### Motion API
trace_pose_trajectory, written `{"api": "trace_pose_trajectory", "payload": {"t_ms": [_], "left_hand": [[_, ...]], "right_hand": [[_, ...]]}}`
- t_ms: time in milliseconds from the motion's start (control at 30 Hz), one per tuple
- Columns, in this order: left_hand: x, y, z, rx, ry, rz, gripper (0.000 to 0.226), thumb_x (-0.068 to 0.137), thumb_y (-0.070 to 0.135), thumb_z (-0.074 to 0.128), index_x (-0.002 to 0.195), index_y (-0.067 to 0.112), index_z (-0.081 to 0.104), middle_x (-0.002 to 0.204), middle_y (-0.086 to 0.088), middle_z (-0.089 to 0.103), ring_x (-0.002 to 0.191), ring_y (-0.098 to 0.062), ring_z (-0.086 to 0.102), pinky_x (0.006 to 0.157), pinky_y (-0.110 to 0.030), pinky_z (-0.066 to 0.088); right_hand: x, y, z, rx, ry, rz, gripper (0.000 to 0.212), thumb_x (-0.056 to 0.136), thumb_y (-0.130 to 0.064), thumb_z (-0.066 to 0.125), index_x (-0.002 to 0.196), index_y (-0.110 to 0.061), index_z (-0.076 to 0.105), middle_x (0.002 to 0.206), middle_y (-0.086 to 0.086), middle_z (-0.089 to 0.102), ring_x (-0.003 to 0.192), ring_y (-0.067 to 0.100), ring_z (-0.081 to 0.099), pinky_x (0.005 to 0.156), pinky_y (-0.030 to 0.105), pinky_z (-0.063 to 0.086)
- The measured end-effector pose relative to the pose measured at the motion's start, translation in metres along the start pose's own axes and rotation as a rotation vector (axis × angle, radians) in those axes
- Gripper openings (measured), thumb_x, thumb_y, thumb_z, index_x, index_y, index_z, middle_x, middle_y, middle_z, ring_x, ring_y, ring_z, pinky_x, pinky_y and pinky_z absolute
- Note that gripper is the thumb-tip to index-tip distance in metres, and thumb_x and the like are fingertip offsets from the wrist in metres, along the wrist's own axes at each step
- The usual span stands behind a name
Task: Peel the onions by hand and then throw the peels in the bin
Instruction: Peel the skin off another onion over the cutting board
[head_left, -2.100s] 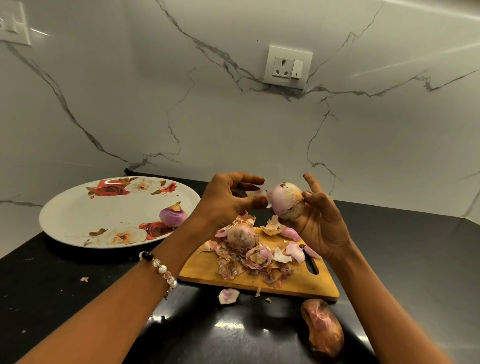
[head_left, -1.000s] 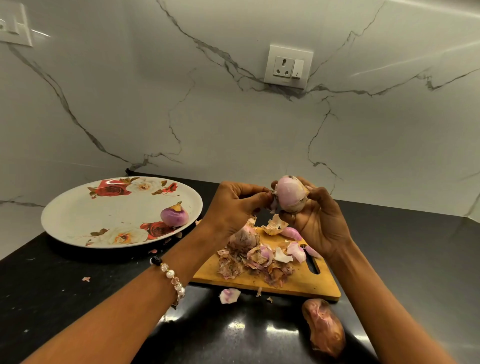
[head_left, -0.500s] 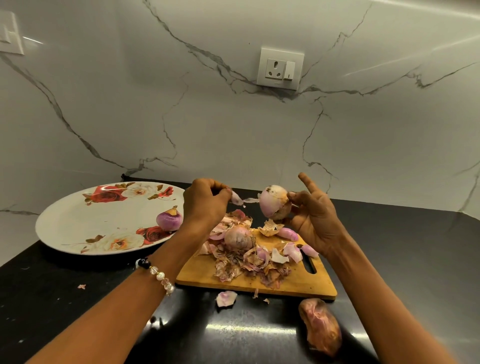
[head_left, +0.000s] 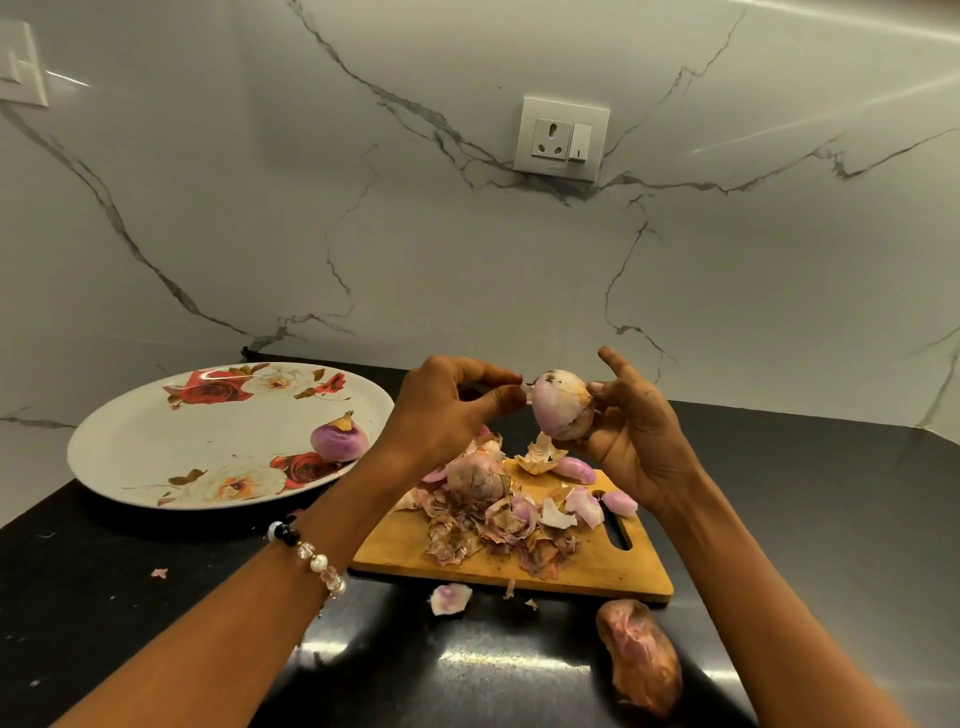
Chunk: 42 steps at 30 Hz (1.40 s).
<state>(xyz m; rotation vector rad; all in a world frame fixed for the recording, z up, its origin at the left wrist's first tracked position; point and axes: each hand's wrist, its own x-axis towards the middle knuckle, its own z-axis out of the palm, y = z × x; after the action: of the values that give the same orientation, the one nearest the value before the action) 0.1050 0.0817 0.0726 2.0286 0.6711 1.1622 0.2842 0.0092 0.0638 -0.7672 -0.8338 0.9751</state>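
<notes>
My right hand (head_left: 631, 441) holds a partly peeled pale purple onion (head_left: 561, 413) in the air above the wooden cutting board (head_left: 597, 566). The thumb and fingertips of my left hand (head_left: 447, 410) pinch a small flap of skin at the onion's upper left side. A heap of dry onion peels (head_left: 504, 525) covers the board. An unpeeled onion (head_left: 475, 480) sits in that heap. One peeled purple onion (head_left: 338, 441) lies on the floral plate (head_left: 156, 441). No bin is in view.
The black counter (head_left: 805, 519) carries a loose peel (head_left: 449, 597) in front of the board and a brownish unpeeled onion (head_left: 639, 670) at the front right. A marble wall with a socket (head_left: 561, 137) stands behind.
My left hand pulled a strip of peel off to the left, then came back to the onion and pinches its skin again. My right hand kept holding the onion.
</notes>
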Motion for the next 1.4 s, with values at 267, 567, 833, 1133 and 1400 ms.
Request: {"api": "trace_pose_trajectory", "payload": {"t_ms": [267, 567, 833, 1133, 1400], "left_hand": [[0.001, -0.011, 0.008, 0.304, 0.078, 0.190, 0.019, 0.084, 0.024, 0.071, 0.096, 0.009, 0.072, 0.096, -0.002, 0.064, 0.084, -0.011, 0.057, 0.071, -0.014, 0.049], [0.005, -0.020, 0.008, 0.460, 0.226, 0.065, 0.021, 0.093, 0.032, 0.057, 0.085, 0.013, 0.059, 0.095, -0.004, 0.058, 0.087, -0.016, 0.053, 0.077, -0.038, 0.048], [0.003, -0.011, -0.001, 0.283, 0.068, 0.097, 0.021, 0.082, 0.012, 0.073, 0.102, 0.017, 0.072, 0.096, 0.001, 0.071, 0.078, -0.004, 0.061, 0.070, -0.006, 0.046], [0.005, -0.011, -0.005, 0.284, 0.036, 0.454, 0.021, 0.082, 0.014, 0.072, 0.103, 0.011, 0.074, 0.095, -0.003, 0.073, 0.083, -0.009, 0.065, 0.074, -0.009, 0.051], [0.004, -0.016, -0.001, 0.592, -0.133, 0.731, 0.022, 0.078, 0.029, 0.065, 0.088, 0.013, 0.077, 0.079, -0.003, 0.071, 0.063, -0.014, 0.064, 0.061, -0.022, 0.039]], "right_hand": [[0.000, 0.002, 0.000, 0.004, -0.090, 0.059, 0.091, 0.070, -0.005, 0.058, 0.153, -0.019, 0.024, 0.097, 0.019, 0.066, 0.100, 0.037, 0.064, 0.062, 0.051, 0.059], [-0.002, 0.000, 0.005, 0.034, -0.033, 0.004, 0.133, 0.027, -0.029, 0.100, 0.143, -0.012, 0.037, 0.075, 0.004, 0.066, 0.089, 0.027, 0.069, 0.058, 0.050, 0.058], [-0.004, -0.004, 0.002, -0.052, 0.059, 0.013, 0.081, 0.082, 0.005, 0.063, 0.152, -0.012, 0.026, 0.080, 0.009, 0.066, 0.075, 0.021, 0.071, 0.059, 0.048, 0.060], [-0.001, 0.001, 0.004, -0.325, 0.029, 0.056, 0.083, 0.087, 0.010, 0.056, 0.155, -0.021, 0.018, 0.090, 0.016, 0.066, 0.103, 0.033, 0.064, 0.083, 0.059, 0.052], [-0.004, 0.005, 0.004, -0.496, -0.062, 0.069, 0.092, 0.089, 0.005, 0.058, 0.155, -0.025, 0.003, 0.067, 0.008, 0.070, 0.072, 0.022, 0.071, 0.080, 0.050, 0.058]]}}
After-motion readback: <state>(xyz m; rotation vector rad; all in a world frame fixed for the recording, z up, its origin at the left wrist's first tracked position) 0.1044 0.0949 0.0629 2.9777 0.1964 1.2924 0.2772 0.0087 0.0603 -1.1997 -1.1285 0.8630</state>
